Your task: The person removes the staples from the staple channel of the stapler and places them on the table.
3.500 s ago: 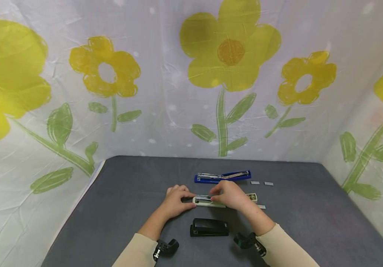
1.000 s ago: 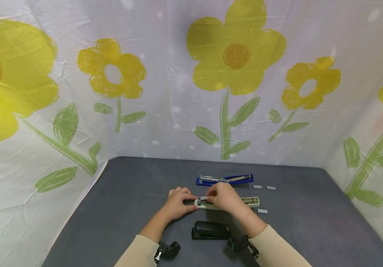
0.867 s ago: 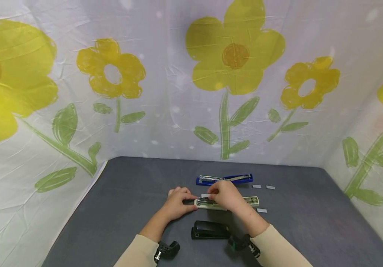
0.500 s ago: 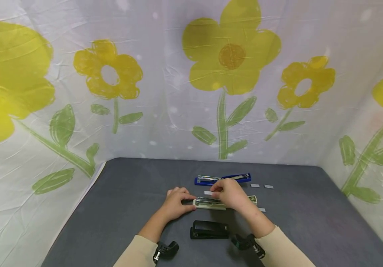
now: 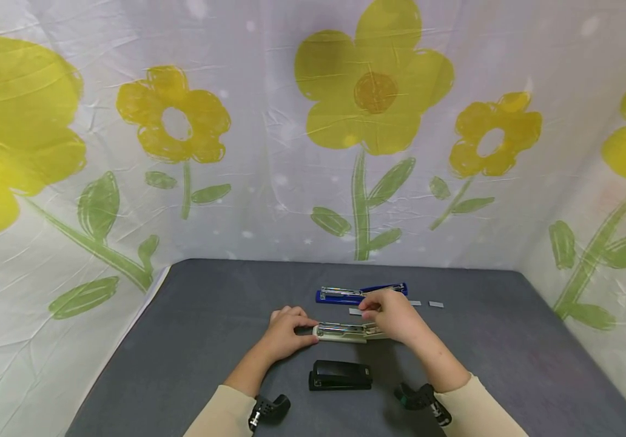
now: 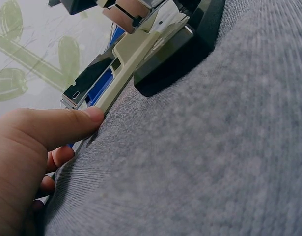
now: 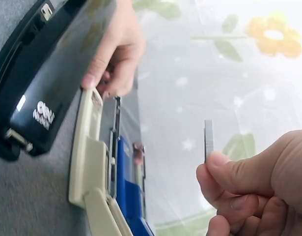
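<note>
My left hand (image 5: 290, 331) pinches the left end of a cream stapler (image 5: 340, 336) between thumb and fingers. That stapler lies opened out on the dark cloth, its metal magazine uppermost. Beyond and above its right half, my right hand (image 5: 395, 317) pinches a small silver strip of staples (image 5: 354, 312) by one end. In the right wrist view, the staple strip (image 7: 208, 138) stands clear of the stapler, held between thumb and index finger. The left wrist view shows the left thumb (image 6: 94, 116) against the stapler's cream base (image 6: 122, 73). The right forearm hides part of the stapler's right side.
Behind the cream stapler lies an opened blue stapler (image 5: 340, 297). Nearer the body rests a closed black stapler (image 5: 340, 376). Further staple strips (image 5: 436, 304) lie to the right on the dark cloth (image 5: 220, 315). A flowered curtain (image 5: 269, 200) bounds the back.
The right hand has lifted the staple strip off the cream stapler's magazine and carried it back and to the right. The left hand keeps its hold on the stapler's end.
</note>
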{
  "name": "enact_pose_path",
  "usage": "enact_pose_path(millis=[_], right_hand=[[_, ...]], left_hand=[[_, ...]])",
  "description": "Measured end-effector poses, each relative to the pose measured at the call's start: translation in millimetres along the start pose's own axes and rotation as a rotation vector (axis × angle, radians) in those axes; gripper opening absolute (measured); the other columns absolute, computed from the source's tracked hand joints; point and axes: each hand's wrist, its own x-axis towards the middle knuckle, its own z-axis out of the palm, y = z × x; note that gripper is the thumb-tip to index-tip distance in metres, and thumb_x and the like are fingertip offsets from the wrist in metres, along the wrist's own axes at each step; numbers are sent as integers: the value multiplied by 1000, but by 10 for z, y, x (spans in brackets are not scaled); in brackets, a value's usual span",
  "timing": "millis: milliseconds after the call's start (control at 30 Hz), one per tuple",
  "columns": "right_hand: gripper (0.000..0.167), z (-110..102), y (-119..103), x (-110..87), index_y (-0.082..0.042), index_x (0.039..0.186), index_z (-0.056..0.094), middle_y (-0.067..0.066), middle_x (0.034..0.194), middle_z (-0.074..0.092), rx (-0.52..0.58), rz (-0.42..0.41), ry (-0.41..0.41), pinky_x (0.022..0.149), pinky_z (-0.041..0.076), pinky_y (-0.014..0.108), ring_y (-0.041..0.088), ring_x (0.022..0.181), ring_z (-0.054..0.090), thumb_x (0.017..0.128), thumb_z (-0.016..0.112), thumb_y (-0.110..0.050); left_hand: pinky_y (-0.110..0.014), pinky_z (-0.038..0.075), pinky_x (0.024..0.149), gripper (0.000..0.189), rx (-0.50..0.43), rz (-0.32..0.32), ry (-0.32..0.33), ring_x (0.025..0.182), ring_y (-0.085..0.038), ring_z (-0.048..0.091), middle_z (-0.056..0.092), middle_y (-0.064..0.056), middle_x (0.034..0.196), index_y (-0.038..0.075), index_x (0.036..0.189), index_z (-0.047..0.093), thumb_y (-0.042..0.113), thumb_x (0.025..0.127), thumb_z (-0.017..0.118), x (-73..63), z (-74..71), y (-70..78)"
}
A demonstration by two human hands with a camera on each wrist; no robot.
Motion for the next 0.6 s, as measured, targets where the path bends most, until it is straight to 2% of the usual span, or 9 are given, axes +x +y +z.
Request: enact_pose_path(millis=[367,600], right_hand=[[8,-231,206,-187,-4,101,76,1,89,70,-24,62,16,69,52,36,22,82,66,95,71,-1],[8,-414,341,-312,-2,103,75,2,92,70,-29,81,23,70,54,39,23,83,66,96,69,-1]], left_hand=[[-42,31,85,31,-1,-1,1,82,-9,42,58,11,94,19,114,81,31,86,85,2,-2,-10],[-42,31,85,32,-1,-2,2,82,-8,42,58,11,94,19,115,81,31,86,85,7,-5,-17]])
